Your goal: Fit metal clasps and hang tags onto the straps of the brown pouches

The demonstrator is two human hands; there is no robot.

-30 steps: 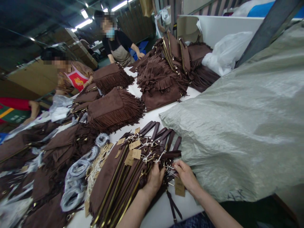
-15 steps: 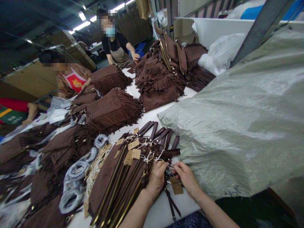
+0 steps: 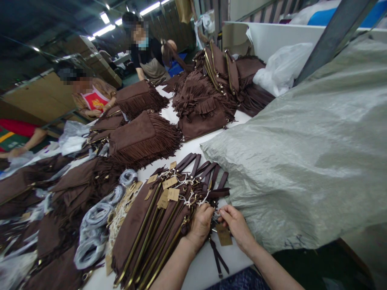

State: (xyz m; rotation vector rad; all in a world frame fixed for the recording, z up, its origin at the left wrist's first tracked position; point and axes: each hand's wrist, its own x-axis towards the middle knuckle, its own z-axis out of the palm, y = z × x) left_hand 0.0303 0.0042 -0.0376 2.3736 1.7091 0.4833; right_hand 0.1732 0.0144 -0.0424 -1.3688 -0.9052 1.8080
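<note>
Little pull should suit the white string (image 3: pixel 216 215) — right hand (image 3: pixel 237 226) pinching it, left hand (image 3: pixel 199 225) close by, grip impossible to tell — with the kraft hang tag (image 3: pixel 223 235) kept untangled.

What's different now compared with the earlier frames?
The left hand has moved nearer the right hand, which pinches white string. The masked co-worker now holds up a brown piece; the red-sleeved arm has swung toward picture left. The zippered bags and grey sheet stayed put.
</note>
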